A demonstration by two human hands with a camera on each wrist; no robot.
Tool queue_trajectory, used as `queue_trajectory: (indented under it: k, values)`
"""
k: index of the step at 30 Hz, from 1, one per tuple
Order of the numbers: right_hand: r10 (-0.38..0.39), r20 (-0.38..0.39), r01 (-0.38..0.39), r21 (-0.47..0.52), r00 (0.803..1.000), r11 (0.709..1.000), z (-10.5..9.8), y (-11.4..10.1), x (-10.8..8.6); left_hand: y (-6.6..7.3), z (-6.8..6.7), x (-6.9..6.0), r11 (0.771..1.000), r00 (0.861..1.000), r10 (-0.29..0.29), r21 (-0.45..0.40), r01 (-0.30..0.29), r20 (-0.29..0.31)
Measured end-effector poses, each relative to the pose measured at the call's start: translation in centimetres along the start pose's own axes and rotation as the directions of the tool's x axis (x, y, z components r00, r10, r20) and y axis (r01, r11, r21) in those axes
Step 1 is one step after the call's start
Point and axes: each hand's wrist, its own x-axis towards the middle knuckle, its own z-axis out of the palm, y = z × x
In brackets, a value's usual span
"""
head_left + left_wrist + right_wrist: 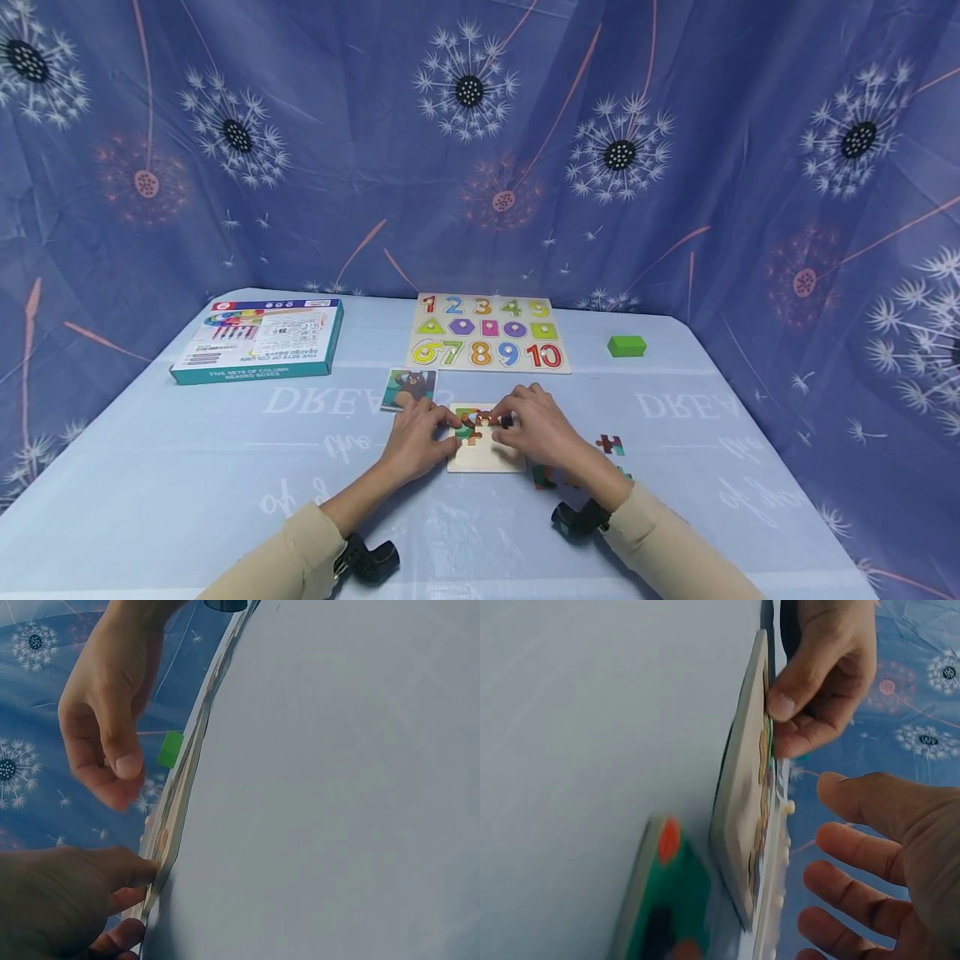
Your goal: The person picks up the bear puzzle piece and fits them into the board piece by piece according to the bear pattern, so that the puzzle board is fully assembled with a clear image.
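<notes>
A wooden jigsaw board (483,460) lies flat on the table, its bare base showing at the front and right. Joined green and brown jigsaw pieces (468,430) fill its upper left part. My left hand (422,435) holds the board's left edge with thumb and fingers, close to those pieces. Over the right half hovers my right hand (542,423); its fingers are spread apart in the right wrist view, with nothing seen between them. Beside the board at the right lie loose pieces, one a brown jigsaw piece (610,444); others are partly hidden by the right forearm.
A bear picture card (410,388) lies behind my left hand. Farther back are a number-and-shape puzzle board (489,333), a teal-edged box (258,342) at the left and a green block (627,346) at the right. A blue dandelion-print curtain (360,150) hangs behind the table.
</notes>
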Motion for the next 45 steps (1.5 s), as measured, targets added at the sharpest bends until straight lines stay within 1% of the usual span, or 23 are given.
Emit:
queue_trajectory:
  k: [6, 13, 17, 21, 28, 34, 39, 45]
  values:
    - [0.054, -0.006, -0.053, 0.031, 0.999, 0.998, -0.8, 1.5, -1.1, 0.0, 0.1, -0.1, 1.0, 1.0, 0.006, -0.01, -0.006, -0.005]
    - [0.139, -0.003, -0.139, 0.007, 0.99, 0.99, -1.4, 3.4, -2.1, 0.0, 0.1, -0.1, 1.0, 1.0, 0.007, -0.003, -0.007, -0.004]
    - [0.167, 0.008, -0.167, 0.007, 0.986, 0.986, -1.8, 4.2, -2.6, 0.0, 0.1, -0.1, 1.0, 1.0, 0.007, 0.0, -0.007, -0.005]
    - [0.175, 0.017, -0.175, -0.008, 0.984, 0.985, -2.0, 5.0, -3.4, 0.0, 0.0, -0.1, 1.0, 1.0, 0.003, 0.001, -0.003, -0.002]
    - [0.168, 0.01, -0.168, -0.013, 0.986, 0.986, -2.3, 6.4, -4.7, 0.1, 0.0, -0.1, 1.0, 1.0, 0.002, -0.001, -0.002, -0.001]
    - [0.165, 0.001, -0.165, -0.021, 0.986, 0.986, -2.5, 7.7, -5.5, 0.1, 0.1, -0.1, 1.0, 1.0, 0.007, -0.007, -0.007, -0.005]
    - [0.179, 0.015, -0.179, -0.01, 0.984, 0.984, -2.8, 8.5, -6.1, 0.1, 0.0, -0.1, 1.0, 1.0, 0.01, -0.009, -0.01, -0.007]
    - [0.16, 0.02, -0.16, -0.008, 0.987, 0.987, -3.0, 9.0, -6.7, 0.2, 0.0, -0.1, 1.0, 1.0, 0.008, -0.006, -0.008, -0.004]
